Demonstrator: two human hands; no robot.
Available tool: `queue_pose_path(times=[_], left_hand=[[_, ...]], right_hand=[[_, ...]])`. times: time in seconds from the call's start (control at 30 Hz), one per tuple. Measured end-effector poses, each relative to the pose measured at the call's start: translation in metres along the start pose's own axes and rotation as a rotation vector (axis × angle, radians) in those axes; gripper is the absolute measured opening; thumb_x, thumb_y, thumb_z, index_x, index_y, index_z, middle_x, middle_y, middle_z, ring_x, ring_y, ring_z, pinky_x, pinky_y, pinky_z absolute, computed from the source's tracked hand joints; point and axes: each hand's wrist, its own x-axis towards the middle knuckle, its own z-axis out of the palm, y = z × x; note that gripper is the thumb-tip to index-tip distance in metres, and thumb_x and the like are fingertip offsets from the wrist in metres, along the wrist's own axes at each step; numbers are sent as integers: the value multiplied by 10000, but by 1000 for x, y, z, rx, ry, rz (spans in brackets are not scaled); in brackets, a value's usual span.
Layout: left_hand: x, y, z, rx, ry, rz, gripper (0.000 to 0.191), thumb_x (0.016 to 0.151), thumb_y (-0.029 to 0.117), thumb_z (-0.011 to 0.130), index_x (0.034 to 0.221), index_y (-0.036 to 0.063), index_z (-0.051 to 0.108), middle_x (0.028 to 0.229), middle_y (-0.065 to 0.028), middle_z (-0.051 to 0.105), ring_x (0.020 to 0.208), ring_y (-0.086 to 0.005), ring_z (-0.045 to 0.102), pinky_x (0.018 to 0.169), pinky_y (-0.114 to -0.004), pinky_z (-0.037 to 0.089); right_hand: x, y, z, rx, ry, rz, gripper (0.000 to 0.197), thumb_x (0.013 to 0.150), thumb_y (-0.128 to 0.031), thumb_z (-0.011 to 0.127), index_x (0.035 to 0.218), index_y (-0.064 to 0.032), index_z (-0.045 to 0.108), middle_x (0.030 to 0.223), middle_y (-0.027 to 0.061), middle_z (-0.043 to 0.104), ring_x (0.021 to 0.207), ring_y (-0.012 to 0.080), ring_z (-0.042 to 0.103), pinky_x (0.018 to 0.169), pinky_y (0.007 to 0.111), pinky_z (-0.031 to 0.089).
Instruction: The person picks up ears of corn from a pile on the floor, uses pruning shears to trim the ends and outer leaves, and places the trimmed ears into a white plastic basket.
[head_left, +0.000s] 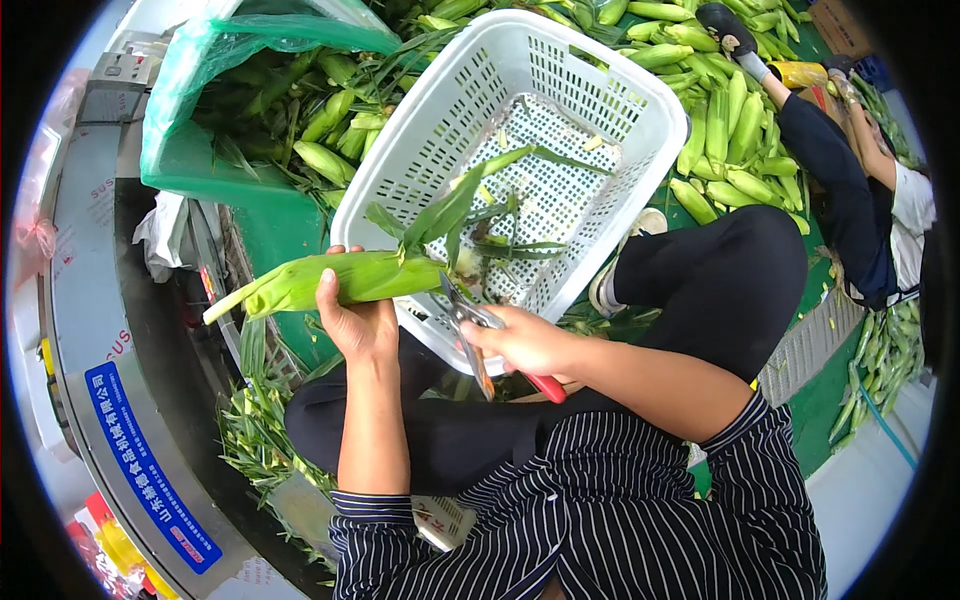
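Note:
My left hand (356, 315) holds a green ear of corn in its husk (352, 281), its thin tip pointing left and its base over the rim of a white plastic basket (409, 172). My right hand (525, 337) grips pruning shears (474, 319) with a red handle; their metal blades touch the base end of the ear. Loose leaves stick up from that end. Inside the basket lie a few leaves (517, 251), small cut pieces and dark debris.
Husked ears fill a green plastic-lined container (176, 161) at the upper left. A large heap of ears (735, 127) lies on the green floor at the right, near a seated person (840, 172). Trimmings (262, 435) lie at the left beside a metal machine (90, 285).

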Motion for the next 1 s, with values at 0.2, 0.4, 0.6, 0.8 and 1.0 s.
queue_pose_path(times=[0.2,0.4,0.6,0.8,1.0], left_hand=[[-2,6,0,85,-102,99,455,794,141,668,1210,145,485,1115,-78,573,1045,-261,563,940,-484,481],[-7,4,4,211,-352,62,520,764,102,656,1234,168,442,1102,-97,535,1049,-289,541,971,-493,455],[2,13,-1,278,-176,61,491,732,77,644,1191,-29,506,1049,-150,577,1027,-258,565,1009,-444,446],[11,29,-23,29,185,277,336,767,119,602,1090,41,551,1006,-100,586,981,-265,579,940,-463,470],[3,64,-4,110,-71,272,561,743,82,615,1286,72,473,1186,-81,558,1147,-264,530,1027,-444,405]], right_hand=[[4,13,-8,-315,211,-77,357,975,-350,480,1120,-37,573,776,79,596,708,177,565,695,350,469],[11,-6,-8,-337,151,-49,373,975,-394,489,972,-27,553,653,49,538,578,154,534,594,317,465],[3,2,2,-31,116,125,405,980,-447,473,911,-49,496,621,18,480,436,112,475,442,278,454],[14,40,-15,337,282,229,428,987,-412,475,914,10,487,610,55,466,399,144,447,400,322,453],[6,11,-14,38,9,50,561,866,-175,649,1358,-37,417,950,102,634,819,170,599,747,309,467]])
